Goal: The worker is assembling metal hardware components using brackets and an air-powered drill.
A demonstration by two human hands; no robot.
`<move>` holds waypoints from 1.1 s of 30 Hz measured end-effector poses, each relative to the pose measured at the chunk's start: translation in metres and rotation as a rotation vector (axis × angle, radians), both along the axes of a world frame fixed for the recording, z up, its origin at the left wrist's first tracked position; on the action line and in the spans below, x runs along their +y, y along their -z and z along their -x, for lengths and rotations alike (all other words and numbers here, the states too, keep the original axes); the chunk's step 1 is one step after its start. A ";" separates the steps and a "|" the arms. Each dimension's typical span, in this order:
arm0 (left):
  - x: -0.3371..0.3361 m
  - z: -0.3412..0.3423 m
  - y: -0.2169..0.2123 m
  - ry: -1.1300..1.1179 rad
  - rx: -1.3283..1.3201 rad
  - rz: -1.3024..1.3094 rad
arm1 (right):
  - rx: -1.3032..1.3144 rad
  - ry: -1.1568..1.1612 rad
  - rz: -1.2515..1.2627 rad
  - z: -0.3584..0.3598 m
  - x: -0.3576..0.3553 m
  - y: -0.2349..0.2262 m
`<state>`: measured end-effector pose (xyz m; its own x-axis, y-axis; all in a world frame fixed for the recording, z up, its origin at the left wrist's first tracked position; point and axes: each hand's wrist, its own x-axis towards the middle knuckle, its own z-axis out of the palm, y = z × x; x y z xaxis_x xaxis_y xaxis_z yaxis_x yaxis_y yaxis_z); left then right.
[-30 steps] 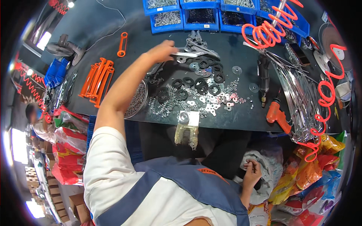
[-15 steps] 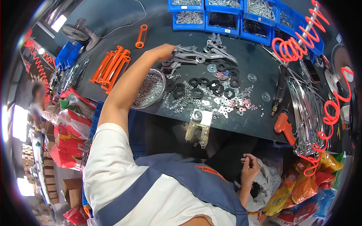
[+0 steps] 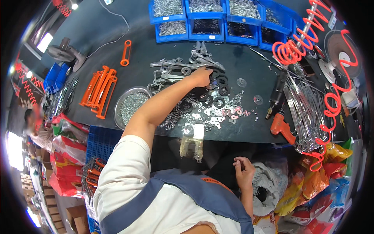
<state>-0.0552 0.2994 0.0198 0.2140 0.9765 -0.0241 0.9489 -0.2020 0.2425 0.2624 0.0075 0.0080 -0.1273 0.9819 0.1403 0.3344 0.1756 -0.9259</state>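
Observation:
My left hand (image 3: 201, 76) reaches over the bench to the right end of a pile of grey metal brackets (image 3: 167, 76), beside several black rings (image 3: 223, 89). Its fingers point down among the parts, and their tips are hidden, so a grip cannot be made out. My right hand (image 3: 244, 172) hovers low in front of my body, off the bench, with fingers loosely bent and apart and nothing visible in them. Between the hands, at the bench's front edge, sits a metal fixture (image 3: 192, 142) with a round washer on it.
A bowl of small metal parts (image 3: 134, 102) stands left of my forearm, near orange handles (image 3: 99, 91). Blue bins (image 3: 206, 29) line the back. An orange-handled power tool (image 3: 281, 126), metal rods (image 3: 307, 113) and red coiled hoses (image 3: 331, 111) occupy the right.
My left hand has moved from the left end of the bracket pile to its right end, beside the black rings. My right hand stays low; the whole view has shifted slightly.

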 end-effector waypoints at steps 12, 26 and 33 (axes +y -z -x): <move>-0.062 0.010 -0.050 0.432 -0.104 0.300 | -0.092 0.185 0.108 -0.052 -0.028 0.018; -0.249 -0.076 -0.090 0.870 -0.438 0.007 | -0.746 0.179 0.673 -0.180 -0.140 0.131; -0.274 -0.074 -0.056 0.748 -0.370 -0.102 | -0.105 -0.090 0.716 -0.160 -0.093 0.045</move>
